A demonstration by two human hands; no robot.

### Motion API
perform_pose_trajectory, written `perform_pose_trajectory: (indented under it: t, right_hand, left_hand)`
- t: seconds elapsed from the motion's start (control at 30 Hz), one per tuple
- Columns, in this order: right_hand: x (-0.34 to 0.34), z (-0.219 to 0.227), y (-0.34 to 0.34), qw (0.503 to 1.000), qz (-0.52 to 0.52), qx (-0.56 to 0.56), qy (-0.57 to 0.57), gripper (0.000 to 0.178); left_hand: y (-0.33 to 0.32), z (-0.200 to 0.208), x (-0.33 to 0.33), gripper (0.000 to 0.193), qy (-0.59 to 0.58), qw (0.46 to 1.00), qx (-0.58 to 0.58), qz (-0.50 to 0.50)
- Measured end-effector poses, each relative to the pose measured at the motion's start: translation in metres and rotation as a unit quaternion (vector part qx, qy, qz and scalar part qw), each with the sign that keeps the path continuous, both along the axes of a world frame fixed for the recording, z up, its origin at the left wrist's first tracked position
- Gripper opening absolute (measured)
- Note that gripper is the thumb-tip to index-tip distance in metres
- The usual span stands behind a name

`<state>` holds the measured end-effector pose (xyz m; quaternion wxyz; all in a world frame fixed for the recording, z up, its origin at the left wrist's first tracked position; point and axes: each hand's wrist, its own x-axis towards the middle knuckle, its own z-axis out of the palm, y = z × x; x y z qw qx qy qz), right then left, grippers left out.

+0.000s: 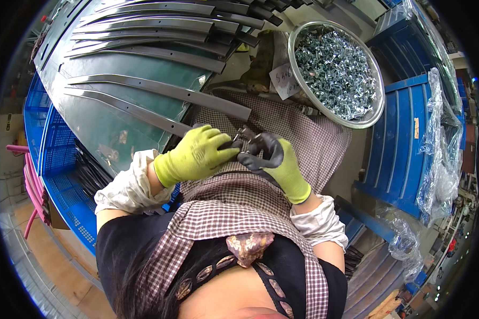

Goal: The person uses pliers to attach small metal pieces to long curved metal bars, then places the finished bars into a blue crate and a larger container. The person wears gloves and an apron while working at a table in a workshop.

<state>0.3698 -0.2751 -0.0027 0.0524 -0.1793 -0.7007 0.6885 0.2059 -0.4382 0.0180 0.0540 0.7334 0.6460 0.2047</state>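
My left hand (197,154), in a yellow-green glove with dark fingertips, is closed over the near end of a long dark strip (127,108). The rest of that strip reaches back over the green tabletop. Close by, my right hand (282,162), gloved alike, pinches a small shiny metal clip (244,141) at the fingertips of both hands. Fingers cover part of the clip, so I cannot tell whether it is on the strip. A second dark strip (165,91) lies just beyond, its end sticking out over my checked apron (308,143).
Several more strips (143,34) lie on the green table (106,66) at the back. A round metal basin (375,101) full of small clips stands at the right, a paper label (283,82) beside it. Blue crates (61,154) stand left, blue metal bins (399,143) right.
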Motion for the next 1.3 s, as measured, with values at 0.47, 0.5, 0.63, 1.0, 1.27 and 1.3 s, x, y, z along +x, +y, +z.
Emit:
perform_pose_trajectory:
  t: [0.47,0.5,0.63,1.0,1.27,1.3]
  right_hand:
    - [-0.016,-0.031,0.035,0.96,-0.031,0.272,0.05,0.049]
    - [-0.02,-0.035,0.035,0.961,-0.039,0.27,0.049,0.049]
    - [-0.029,-0.046,0.041,0.958,-0.016,0.28,0.067,0.046]
    - [-0.072,-0.065,0.065,0.986,0.136,0.083,0.04,0.026]
    - [-0.013,-0.042,0.048,0.941,-0.003,0.338,0.023,0.018]
    - [-0.005,-0.046,0.047,0.948,0.005,0.316,0.029,0.017]
  left_hand:
    - [0.02,-0.002,-0.064,0.059,0.082,0.99,-0.008,0.115]
    - [0.022,-0.013,-0.065,0.065,0.065,0.987,-0.058,0.132]
    - [0.031,-0.031,-0.076,0.061,0.031,0.992,-0.081,0.09]
    - [0.032,-0.026,-0.081,0.053,-0.013,0.994,-0.101,0.034]
    - [0.034,-0.024,-0.081,0.056,-0.034,0.992,-0.109,0.06]
    - [0.035,-0.024,-0.082,0.056,-0.04,0.99,-0.118,0.06]
